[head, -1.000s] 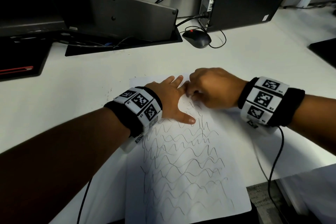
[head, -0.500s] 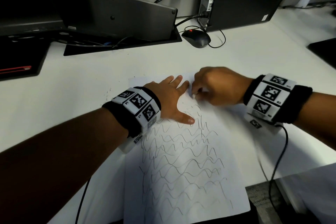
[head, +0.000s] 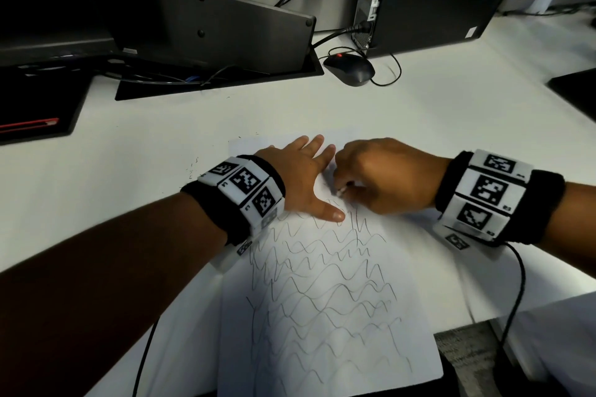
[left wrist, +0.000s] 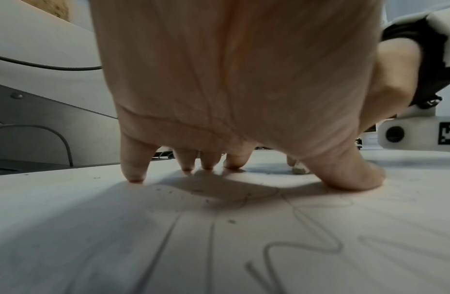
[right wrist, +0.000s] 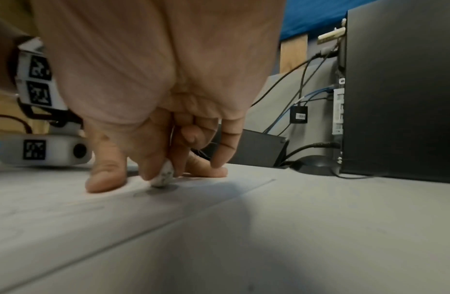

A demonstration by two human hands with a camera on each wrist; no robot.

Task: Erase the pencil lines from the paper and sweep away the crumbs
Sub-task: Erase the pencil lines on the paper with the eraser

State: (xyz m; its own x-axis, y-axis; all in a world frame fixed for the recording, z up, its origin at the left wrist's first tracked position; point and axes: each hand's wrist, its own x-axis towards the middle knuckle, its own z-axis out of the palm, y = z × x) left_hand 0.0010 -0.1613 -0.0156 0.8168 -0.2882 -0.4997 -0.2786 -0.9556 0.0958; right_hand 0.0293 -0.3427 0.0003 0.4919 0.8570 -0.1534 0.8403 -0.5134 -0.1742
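Paper [head: 338, 316] lay flat on the desk [head: 419, 113], mostly pencil lines [head: 322, 284]; thin and limp, likely to buckle unless pinned beside the rubbing; left hand [head: 300, 174] pressed it with spread fingers; right hand [head: 383, 174] pinched a small eraser [right wrist: 163, 176], tip on the sheet; head view barely showed the eraser; left wrist view showed crumbs [left wrist: 206, 201].

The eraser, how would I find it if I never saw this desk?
Find the paper with wavy pencil lines on the white desk. At its far end, the right hand pinches the eraser: a tiny white nub, smudged grey, touching the paper.
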